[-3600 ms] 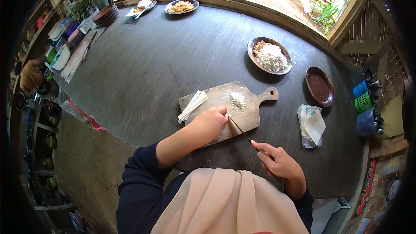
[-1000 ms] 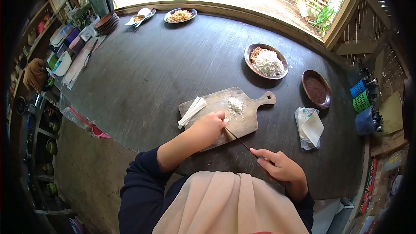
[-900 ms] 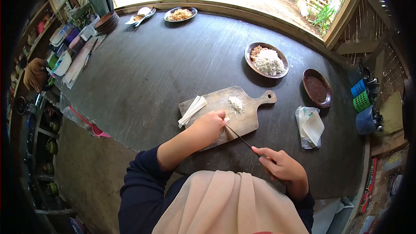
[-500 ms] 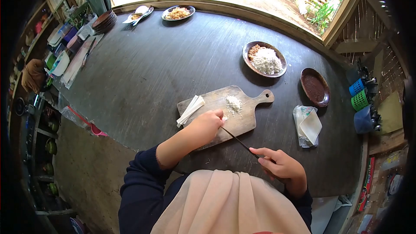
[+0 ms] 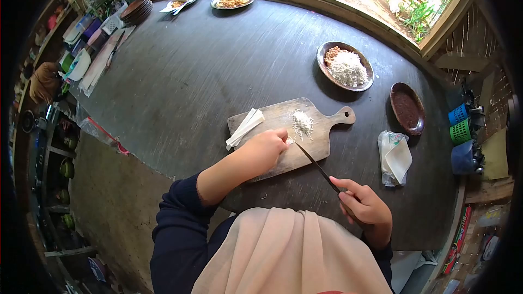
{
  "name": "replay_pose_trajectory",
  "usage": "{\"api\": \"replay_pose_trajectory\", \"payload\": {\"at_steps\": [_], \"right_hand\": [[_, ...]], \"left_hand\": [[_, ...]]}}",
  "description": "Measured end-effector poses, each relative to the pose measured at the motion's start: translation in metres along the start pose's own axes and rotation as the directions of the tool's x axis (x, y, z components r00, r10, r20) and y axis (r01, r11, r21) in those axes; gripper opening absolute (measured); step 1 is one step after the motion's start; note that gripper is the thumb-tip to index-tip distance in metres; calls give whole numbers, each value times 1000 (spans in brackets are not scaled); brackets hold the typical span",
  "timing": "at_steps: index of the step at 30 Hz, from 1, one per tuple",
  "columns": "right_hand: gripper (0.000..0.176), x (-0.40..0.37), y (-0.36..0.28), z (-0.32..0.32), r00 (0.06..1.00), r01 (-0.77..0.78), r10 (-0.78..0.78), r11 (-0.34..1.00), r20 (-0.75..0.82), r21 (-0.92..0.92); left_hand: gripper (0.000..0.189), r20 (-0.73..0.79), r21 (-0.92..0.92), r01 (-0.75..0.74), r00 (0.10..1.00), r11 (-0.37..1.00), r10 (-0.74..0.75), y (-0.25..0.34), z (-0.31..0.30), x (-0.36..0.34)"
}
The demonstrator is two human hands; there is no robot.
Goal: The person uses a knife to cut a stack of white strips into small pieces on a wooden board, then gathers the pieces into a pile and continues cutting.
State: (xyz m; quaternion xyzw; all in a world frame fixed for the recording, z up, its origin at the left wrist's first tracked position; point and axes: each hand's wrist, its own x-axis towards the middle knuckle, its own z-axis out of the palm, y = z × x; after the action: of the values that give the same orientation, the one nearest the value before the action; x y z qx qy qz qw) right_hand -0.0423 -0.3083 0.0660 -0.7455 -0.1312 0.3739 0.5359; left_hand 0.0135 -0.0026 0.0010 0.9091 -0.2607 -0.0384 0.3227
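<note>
White shreds on the board, folks: my left hand has bunched fingers pinching a white bit, my right hand's curl round the knife.

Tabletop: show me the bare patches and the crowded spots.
Widest bare patch: the dark tabletop beyond and left of the cutting board, up to the window-side plates. A smaller one lies between the board and the heaped oval dish. Crowded: the board, with white strips, shreds, the left hand and the knife; the far left corner, around the stacked brown plates.
</note>
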Motion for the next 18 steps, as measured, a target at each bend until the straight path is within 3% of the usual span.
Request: {"api": "replay_pose_trajectory", "payload": {"at_steps": [9,18], "right_hand": [[43,10,-7,19,993,-71,66,997,-100,-42],[44,16,-2,19,997,-51,45,991,-55,-124]], "left_hand": [[13,19,33,-51,999,998,51,-1,-1,2],[13,5,56,-41,999,998,40,-2,2,0]]}}
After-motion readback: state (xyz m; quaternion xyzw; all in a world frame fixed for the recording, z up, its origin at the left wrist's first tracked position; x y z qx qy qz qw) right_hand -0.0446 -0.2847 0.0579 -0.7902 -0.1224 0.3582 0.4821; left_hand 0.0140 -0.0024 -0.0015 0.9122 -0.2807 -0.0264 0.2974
